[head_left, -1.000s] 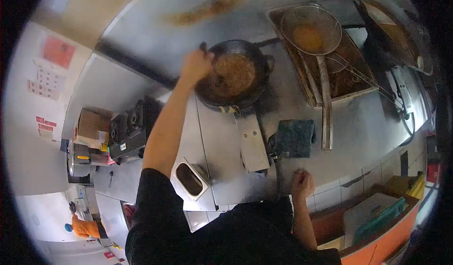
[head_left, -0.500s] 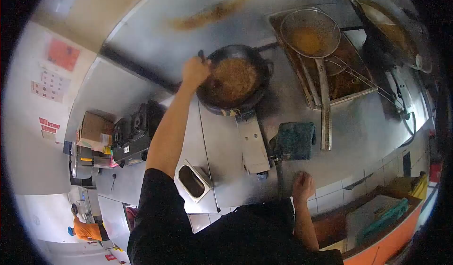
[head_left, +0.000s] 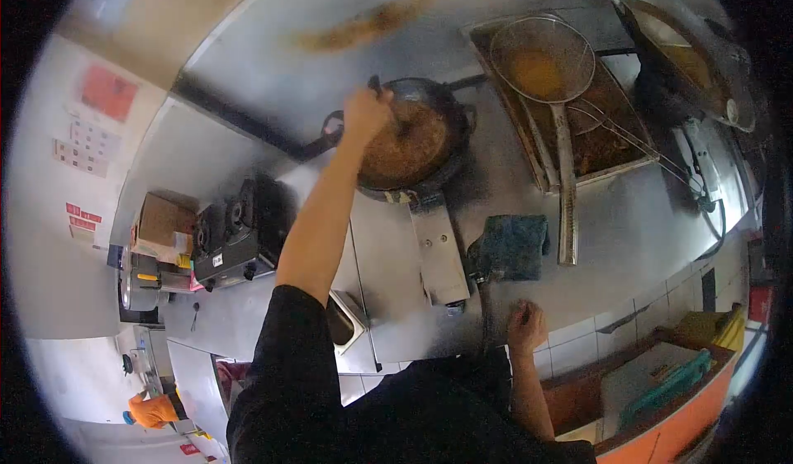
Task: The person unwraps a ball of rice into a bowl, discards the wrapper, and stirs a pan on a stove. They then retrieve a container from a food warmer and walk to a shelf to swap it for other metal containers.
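My left hand (head_left: pixel 368 117) is wrapped round the handle of a dark-handled stirring utensil (head_left: pixel 374 82) above the pan. The utensil's lower end dips into brown food (head_left: pixel 413 146) in a black wok-like pan (head_left: pixel 467 121) on a portable burner (head_left: pixel 442 253); its exact kind is hidden. At the front edge of the steel counter, my right hand (head_left: pixel 526 328) is loosely curled, with nothing visible in it. A dark green folded cloth (head_left: pixel 514 245) lies just beyond that hand.
A long-handled strainer (head_left: pixel 543 59) rests over a grimy tray (head_left: pixel 607 171). A large wok (head_left: pixel 686 51) stands at far right. A steel container (head_left: pixel 347 324) sits near my left elbow, with a black stove (head_left: pixel 248 233) further left. A person in orange (head_left: pixel 155 410) is in the distance.
My left hand has moved right over the pan with the utensil, whose lower part now shows in the food. The fingers of my right hand have shifted slightly.
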A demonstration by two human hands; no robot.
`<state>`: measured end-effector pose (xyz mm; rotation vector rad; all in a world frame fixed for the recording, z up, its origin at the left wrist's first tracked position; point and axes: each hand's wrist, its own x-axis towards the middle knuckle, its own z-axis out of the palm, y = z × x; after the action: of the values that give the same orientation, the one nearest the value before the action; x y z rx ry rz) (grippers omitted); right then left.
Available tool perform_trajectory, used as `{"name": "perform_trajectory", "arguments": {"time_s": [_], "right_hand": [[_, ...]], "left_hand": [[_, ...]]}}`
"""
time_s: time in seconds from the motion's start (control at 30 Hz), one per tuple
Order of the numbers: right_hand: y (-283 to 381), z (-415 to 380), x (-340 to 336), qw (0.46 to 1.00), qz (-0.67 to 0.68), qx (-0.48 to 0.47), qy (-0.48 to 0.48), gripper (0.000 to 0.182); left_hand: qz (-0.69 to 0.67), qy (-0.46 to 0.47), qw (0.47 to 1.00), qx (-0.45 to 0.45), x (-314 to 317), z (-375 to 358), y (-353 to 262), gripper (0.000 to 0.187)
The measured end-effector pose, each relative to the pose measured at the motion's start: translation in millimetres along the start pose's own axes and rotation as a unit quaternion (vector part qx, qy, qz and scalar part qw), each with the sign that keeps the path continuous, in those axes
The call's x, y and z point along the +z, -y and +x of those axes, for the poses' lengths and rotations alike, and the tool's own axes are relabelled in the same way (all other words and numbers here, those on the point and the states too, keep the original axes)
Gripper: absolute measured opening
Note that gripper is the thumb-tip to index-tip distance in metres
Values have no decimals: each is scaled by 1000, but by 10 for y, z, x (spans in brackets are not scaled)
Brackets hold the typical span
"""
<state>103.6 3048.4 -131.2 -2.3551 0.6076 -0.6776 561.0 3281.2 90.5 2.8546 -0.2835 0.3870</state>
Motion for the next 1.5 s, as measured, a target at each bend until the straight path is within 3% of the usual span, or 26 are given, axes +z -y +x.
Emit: {"name": "perform_trajectory", "arguments": {"time_s": [0.07, 0.17, 0.27, 0.37, 0.47, 0.5, 0.63, 0.73, 0.8, 0.9, 1.0, 1.07, 1.17, 1.27, 1.37, 1.5], "right_hand": [[-38, -24, 11, 997, -35, 43, 51, 9], [-94, -52, 68, 1000, -14, 23, 11, 10], [-131, -41, 91, 999, -34, -15, -14, 11], [-42, -4, 74, 1000, 9, 4, -16, 11], [-34, -18, 9, 998, -18, 42, 32, 11], [-43, -20, 8, 999, -14, 32, 20, 11], [-36, -14, 33, 1000, -17, 20, 11, 11], [-86, -29, 89, 1000, -16, 16, 9, 10], [-164, -87, 94, 1000, -11, 6, -2, 10], [-165, -72, 113, 1000, -4, -4, -17, 11], [-61, -42, 43, 1000, -8, 10, 1, 11], [-50, -24, 43, 1000, -7, 14, 6, 10], [-98, -61, 71, 999, -2, 31, 19, 10], [-69, -27, 54, 998, -51, 7, 19, 9], [25, 6, 25, 1000, 0, 7, -16, 8], [-107, -45, 90, 1000, -16, 11, -6, 8]], "left_hand": [[65, -3, 998, 17, 57, -99, -21, 50], [10, 76, 997, -17, -266, -72, -105, 43], [-183, 34, 982, -17, -340, -251, -170, 49], [75, 4, 996, 46, -37, -378, -219, 48], [-2, 10, 998, 63, -254, -284, -285, 42], [-74, 20, 997, 26, -401, -265, -304, 39], [12, 29, 999, -40, -322, -308, -133, 32], [92, 49, 994, 18, -71, -242, 118, 32], [-9, 45, 999, -6, -109, -205, 252, 35], [-132, 56, 987, -76, -792, -337, -196, 35], [-59, 111, 990, -58, -189, -257, 315, 32], [-55, 53, 996, -45, -119, -324, 302, 31], [-69, 83, 992, -62, -356, -233, 168, 34], [-181, 77, 974, -113, -568, -237, -57, 35], [59, 13, 998, -3, -65, -292, 75, 32], [-37, 64, 996, -40, -356, -18, 67, 35]]}}
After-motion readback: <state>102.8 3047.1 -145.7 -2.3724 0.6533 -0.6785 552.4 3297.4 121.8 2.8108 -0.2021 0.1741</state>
